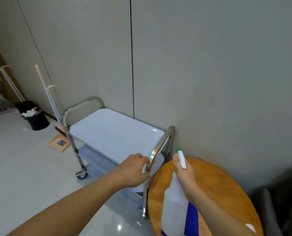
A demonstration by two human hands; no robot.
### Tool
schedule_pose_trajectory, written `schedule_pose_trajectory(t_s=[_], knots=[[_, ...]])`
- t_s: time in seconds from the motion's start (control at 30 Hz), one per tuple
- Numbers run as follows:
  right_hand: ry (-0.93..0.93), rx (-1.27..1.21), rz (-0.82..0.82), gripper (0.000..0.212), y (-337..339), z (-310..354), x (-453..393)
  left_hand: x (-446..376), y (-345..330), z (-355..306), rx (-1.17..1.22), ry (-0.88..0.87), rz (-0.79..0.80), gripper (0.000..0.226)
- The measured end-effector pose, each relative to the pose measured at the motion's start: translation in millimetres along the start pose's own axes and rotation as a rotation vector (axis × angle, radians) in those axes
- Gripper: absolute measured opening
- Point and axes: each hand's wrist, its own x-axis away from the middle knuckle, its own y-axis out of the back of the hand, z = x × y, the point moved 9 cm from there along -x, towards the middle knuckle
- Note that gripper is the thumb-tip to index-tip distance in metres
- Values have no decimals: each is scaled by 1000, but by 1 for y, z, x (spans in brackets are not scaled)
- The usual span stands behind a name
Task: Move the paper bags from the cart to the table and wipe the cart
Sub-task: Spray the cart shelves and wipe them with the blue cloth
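In the head view, the cart [114, 132] lies ahead-left, long axis running away; no bags are seen on it. Its near handle [156, 149] is clasped by the left grip [133, 171]. A spray bottle [175, 201], nozzle toward the cart, is held by the right grip [184, 174] over the round surface [227, 189].

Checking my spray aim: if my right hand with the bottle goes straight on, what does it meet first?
Likely the cart's near handle rail, just ahead of the right hand and spray bottle; depth is uncertain.
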Motion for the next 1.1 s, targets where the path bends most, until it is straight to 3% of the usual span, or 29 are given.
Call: schedule_pose_trajectory(t_s=[0.1,0.3,0.5,0.77,1.1], knots=[[-17,52,-30,33,-34,2,19,6,16,30,19,-40,-1,53],[-48,-30,-126,52,-93,1,25,15,48,115,75,-11,43,56],[-20,-48,-242,25,-142,19,0,-7,81,177,44,28,71,57],[-104,174,-271,38,-193,2,-91,-76,92,227,14,85,124,53],[-271,151,-346,50,-220,-17,-138,-157,105,292,14,109,201,51]])
